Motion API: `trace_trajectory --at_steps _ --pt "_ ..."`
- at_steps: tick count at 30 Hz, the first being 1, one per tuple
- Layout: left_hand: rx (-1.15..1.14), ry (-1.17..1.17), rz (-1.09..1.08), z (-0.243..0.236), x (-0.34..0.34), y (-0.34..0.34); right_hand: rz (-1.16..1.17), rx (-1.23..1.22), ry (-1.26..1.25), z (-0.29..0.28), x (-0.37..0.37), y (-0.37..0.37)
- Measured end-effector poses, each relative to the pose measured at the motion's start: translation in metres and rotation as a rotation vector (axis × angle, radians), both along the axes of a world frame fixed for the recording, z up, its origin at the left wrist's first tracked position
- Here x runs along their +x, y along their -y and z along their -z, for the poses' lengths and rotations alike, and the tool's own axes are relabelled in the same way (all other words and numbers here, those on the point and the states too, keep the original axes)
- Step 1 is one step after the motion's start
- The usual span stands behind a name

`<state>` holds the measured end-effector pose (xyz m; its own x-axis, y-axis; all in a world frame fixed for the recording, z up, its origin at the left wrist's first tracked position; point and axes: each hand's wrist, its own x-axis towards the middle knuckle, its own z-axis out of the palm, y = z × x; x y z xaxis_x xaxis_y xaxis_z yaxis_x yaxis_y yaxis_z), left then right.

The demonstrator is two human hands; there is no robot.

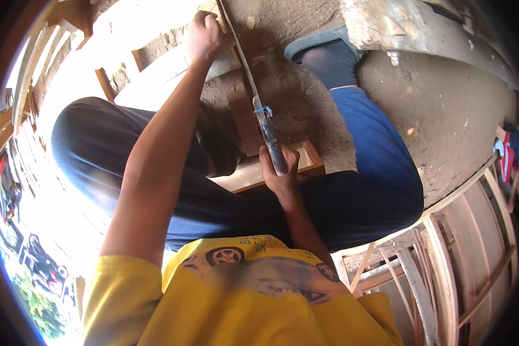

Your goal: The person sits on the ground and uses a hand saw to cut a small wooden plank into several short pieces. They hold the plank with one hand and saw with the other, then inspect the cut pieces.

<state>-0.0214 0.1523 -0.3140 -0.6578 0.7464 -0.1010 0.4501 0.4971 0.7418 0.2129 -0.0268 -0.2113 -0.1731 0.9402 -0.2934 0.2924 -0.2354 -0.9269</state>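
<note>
My right hand [282, 169] is closed round the worn, dark handle of a hand saw [274, 151]. A bit of blue shows where the handle meets the long, narrow metal part, which runs up and slightly left, away from me. Farther off, my left hand [204, 36] is curled over a piece of wood [221, 24] just left of the saw; bright sun washes out part of it. Below the saw lies a reddish-brown board [242, 106]. Nearer to me, partly under my right hand and leg, is a shallow wooden frame or box [314, 158].
My legs are folded around the work, with a slippered foot [331, 60] at the far right. A thick pale log or beam [421, 29] lies beyond it on the dirt ground [438, 109]. Curved wooden framework [444, 259] stands at lower right; wood offcuts [105, 85] are at upper left.
</note>
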Motion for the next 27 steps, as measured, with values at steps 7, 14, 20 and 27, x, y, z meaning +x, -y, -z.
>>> trace_trajectory --at_steps 7,14,20,27 --pt "-0.112 -0.365 0.352 -0.006 -0.008 0.031 0.076 0.008 -0.018 -0.002 -0.004 -0.003" --pt "-0.335 -0.421 0.395 0.000 -0.007 0.071 -0.001 0.029 0.043 -0.003 -0.006 0.004" --pt "-0.616 -0.441 0.482 -0.036 -0.002 0.069 -0.019 0.082 0.125 0.000 -0.009 0.007" --pt "-0.715 -0.410 0.466 -0.033 0.006 0.065 -0.041 0.094 0.144 -0.016 -0.034 0.015"
